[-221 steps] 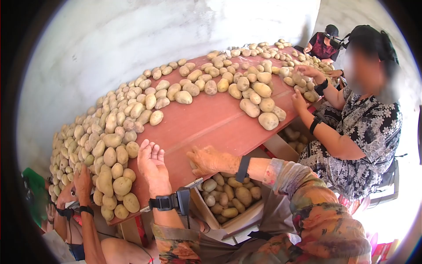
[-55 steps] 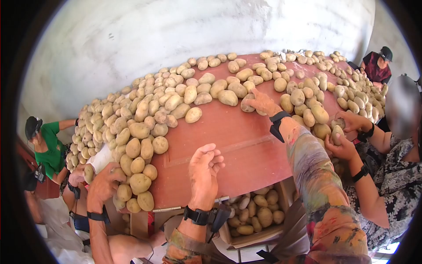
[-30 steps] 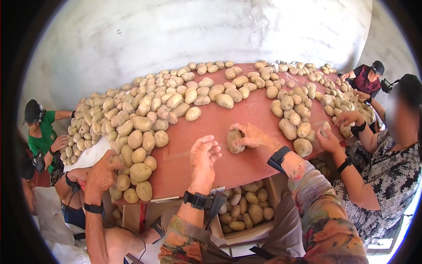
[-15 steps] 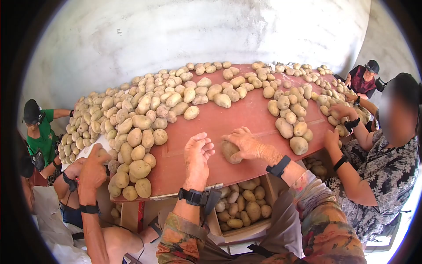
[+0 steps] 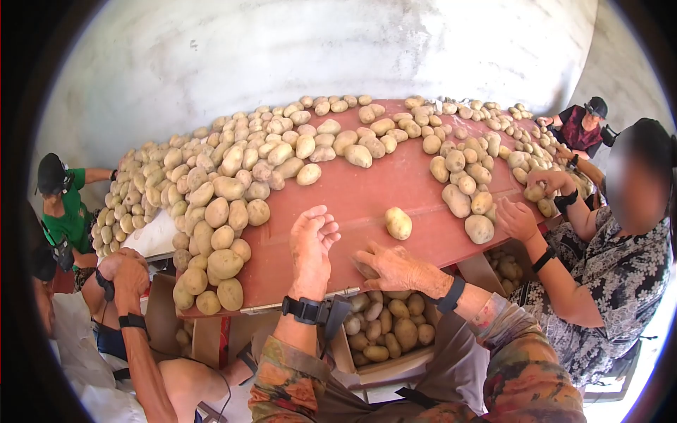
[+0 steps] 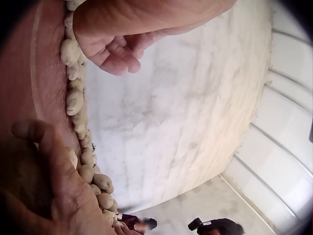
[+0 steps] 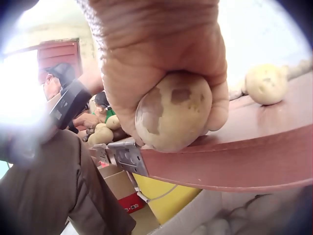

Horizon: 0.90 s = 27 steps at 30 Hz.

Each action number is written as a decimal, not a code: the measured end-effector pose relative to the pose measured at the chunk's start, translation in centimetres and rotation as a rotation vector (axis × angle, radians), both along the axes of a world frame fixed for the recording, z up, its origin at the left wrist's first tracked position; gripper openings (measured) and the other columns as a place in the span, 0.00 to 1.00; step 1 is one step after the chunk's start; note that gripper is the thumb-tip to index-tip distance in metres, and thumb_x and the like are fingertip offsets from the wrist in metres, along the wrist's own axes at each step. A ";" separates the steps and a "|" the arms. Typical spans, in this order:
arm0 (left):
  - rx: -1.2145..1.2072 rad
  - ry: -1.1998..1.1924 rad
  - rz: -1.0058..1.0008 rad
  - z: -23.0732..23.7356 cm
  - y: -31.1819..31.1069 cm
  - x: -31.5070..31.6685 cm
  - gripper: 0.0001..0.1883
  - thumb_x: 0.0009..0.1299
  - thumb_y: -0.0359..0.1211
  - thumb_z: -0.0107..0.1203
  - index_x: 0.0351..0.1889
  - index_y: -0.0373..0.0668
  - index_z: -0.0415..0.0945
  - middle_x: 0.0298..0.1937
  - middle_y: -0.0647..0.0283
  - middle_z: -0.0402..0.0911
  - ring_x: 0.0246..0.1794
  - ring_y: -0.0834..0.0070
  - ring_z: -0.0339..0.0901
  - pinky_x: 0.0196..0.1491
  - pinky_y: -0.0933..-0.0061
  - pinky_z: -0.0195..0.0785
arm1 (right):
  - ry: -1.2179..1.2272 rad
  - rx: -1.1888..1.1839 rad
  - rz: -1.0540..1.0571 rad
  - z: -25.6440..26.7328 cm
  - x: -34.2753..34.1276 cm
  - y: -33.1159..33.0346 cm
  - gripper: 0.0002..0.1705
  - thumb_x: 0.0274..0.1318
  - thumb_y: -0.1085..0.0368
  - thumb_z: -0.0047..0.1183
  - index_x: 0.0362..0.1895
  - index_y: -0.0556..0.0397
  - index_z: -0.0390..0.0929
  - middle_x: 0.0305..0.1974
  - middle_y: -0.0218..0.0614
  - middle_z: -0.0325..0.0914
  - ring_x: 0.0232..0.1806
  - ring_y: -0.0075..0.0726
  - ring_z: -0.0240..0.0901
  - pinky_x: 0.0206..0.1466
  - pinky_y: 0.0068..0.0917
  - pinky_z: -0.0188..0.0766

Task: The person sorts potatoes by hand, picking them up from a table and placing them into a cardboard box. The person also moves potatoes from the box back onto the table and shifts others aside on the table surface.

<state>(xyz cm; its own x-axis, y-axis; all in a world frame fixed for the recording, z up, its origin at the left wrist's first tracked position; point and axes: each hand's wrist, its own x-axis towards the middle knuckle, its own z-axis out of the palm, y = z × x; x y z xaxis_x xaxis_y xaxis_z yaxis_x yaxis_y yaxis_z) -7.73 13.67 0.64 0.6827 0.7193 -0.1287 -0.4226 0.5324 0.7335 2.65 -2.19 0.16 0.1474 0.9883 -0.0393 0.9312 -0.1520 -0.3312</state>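
Observation:
At the table's front edge my right hand point(image 5: 405, 269) grips a potato point(image 7: 173, 112), its fingers curled down round the sides. Brownish patches mark that potato's skin in the right wrist view; in the head view the hand mostly covers it. My left hand point(image 5: 310, 243) is raised over the red table point(image 5: 338, 201), fingers loosely bent and holding nothing. A single pale potato point(image 5: 398, 223) lies just beyond my right hand. Below the edge, a box point(image 5: 395, 364) of potatoes stands at my lap.
Potatoes point(image 5: 226, 264) are heaped along the table's left side and back, with another cluster point(image 5: 469, 183) to the right. People sit at both sides, one in a floral top point(image 5: 592, 275) close on the right. A metal hinge point(image 7: 128, 155) sits on the front edge.
My right hand brought a potato from the far row towards me and has reached the front edge. A lone potato now shows on the table beyond it. My left hand stays raised.

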 end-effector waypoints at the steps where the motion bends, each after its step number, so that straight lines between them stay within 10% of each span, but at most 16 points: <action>1: -0.002 0.002 -0.001 0.0 0.0 0.0 0.10 0.66 0.26 0.50 0.44 0.41 0.75 0.34 0.66 0.79 0.32 0.76 0.76 0.35 0.72 0.71 | 0.001 -0.006 -0.016 0.1 -0.3 -0.4 0.33 0.43 0.58 0.62 0.54 0.50 0.65 0.44 0.47 0.68 0.44 0.57 0.72 0.44 0.48 0.73; 16: -0.004 0.016 -0.007 0.5 -0.3 -0.2 0.10 0.66 0.26 0.50 0.44 0.41 0.75 0.33 0.66 0.78 0.32 0.77 0.76 0.35 0.74 0.71 | 0.014 0.021 0.369 -3.6 -6.1 -7.9 0.27 0.41 0.62 0.60 0.50 0.43 0.68 0.42 0.37 0.66 0.39 0.41 0.73 0.28 0.35 0.76; 27: 0.004 0.022 -0.009 0.1 -0.4 0.1 0.10 0.66 0.26 0.50 0.44 0.40 0.75 0.34 0.65 0.78 0.31 0.76 0.77 0.34 0.74 0.72 | -0.330 0.249 0.349 -7.7 -3.2 -8.9 0.13 0.46 0.64 0.52 0.39 0.51 0.76 0.41 0.39 0.69 0.47 0.41 0.69 0.51 0.36 0.68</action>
